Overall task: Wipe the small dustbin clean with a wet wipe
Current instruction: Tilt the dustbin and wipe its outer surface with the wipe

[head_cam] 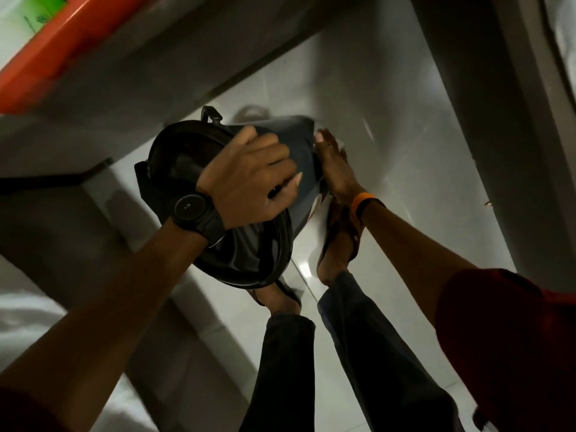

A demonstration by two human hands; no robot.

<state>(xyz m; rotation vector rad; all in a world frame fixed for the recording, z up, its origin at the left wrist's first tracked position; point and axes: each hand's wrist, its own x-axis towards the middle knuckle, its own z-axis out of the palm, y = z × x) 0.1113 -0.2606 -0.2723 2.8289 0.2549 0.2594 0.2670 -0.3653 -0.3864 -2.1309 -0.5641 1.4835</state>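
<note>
I hold the small dark grey dustbin (pixel 296 151) in the air, tipped on its side, its black-rimmed mouth toward the lower left and its lid hanging open at the left. My left hand (pixel 249 179), with a black watch on the wrist, grips the bin's side near the rim. My right hand (pixel 335 169), with an orange wristband, lies flat against the bin's far end. It presses a white wet wipe (pixel 320 201) there. Only small white edges of the wipe show around the hand.
Below the bin are my feet in sandals (pixel 336 244) on a glossy white tiled floor (pixel 389 126). An orange edge (pixel 62 39) runs across the top left, grey furniture panels stand on both sides, and white bedding (pixel 28 313) lies at the lower left.
</note>
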